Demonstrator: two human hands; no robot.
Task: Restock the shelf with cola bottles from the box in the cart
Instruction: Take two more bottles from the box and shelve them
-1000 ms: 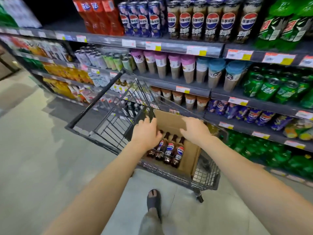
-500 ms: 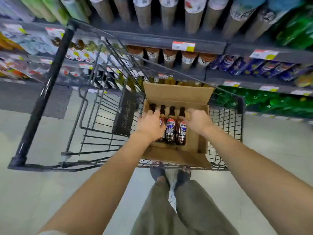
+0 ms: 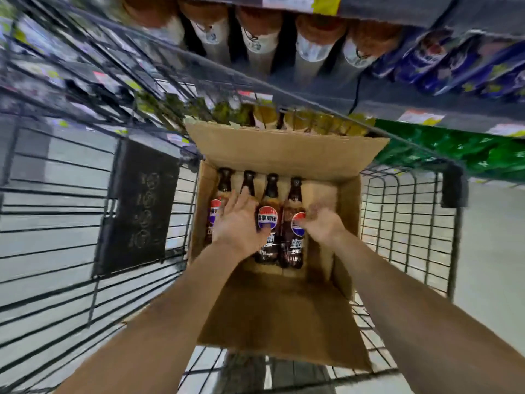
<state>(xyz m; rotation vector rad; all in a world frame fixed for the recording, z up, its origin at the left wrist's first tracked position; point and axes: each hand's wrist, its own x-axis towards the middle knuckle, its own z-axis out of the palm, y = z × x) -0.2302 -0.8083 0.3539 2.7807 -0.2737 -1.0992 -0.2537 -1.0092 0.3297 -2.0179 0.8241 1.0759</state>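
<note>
An open cardboard box (image 3: pixel 284 150) sits in the wire cart (image 3: pixel 404 223). Several dark cola bottles with red, white and blue labels lie side by side in it, necks pointing away from me. My left hand (image 3: pixel 238 223) lies over the second bottle (image 3: pixel 249 177), fingers stretched along it and thumb touching the label of the third bottle (image 3: pixel 271 191). My right hand (image 3: pixel 322 226) is blurred; its fingers curl round the right side of the fourth bottle (image 3: pixel 295 194), thumb on the label. The leftmost bottle (image 3: pixel 224 180) is untouched.
Shelves stand just beyond the cart: brown-lidded cups (image 3: pixel 255 38) above, blue packs (image 3: pixel 454 61) at right, green bottles (image 3: pixel 454 150) low right. A black seat panel (image 3: pixel 139 206) hangs in the cart to the left of the box. Grey floor shows through the wires.
The view has dropped closer over the box. Both hands have moved from the box's edges down onto the bottles; the right hand has curled round the fourth bottle.
</note>
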